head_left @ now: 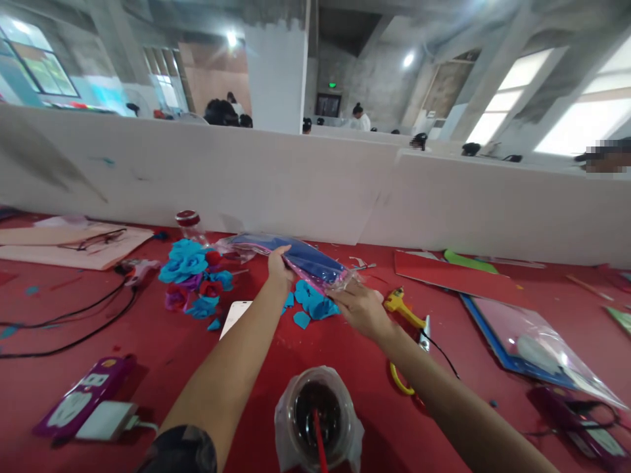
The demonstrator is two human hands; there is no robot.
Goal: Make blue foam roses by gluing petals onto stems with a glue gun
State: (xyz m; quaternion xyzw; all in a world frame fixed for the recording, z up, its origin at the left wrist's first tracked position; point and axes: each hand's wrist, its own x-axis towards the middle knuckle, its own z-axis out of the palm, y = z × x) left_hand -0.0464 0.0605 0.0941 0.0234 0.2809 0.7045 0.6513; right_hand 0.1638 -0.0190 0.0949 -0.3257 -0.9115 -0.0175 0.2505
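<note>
A long clear plastic packet [313, 258] with dark blue and pink material inside lies slantwise between my hands at the table's far side. My left hand [280, 264] has its fingers closed on the packet's near edge, around its middle. At the packet's right end, my right hand [359, 303] grips the crinkled plastic. Beneath and in front of the packet are bright blue petal pieces [315, 302]. Left of my left forearm sits a bunch of blue, red and purple paper flowers [185, 261]. A white phone [235, 316] is partly hidden behind that forearm.
A drink cup [318, 414] with a red straw stands near the front edge. Right of it are a yellow glue gun [401, 306], scissors [424, 334] and coloured sheets [458, 276]. A purple power strip [86, 397] lies left. Behind the red table, a white partition [246, 177] runs across.
</note>
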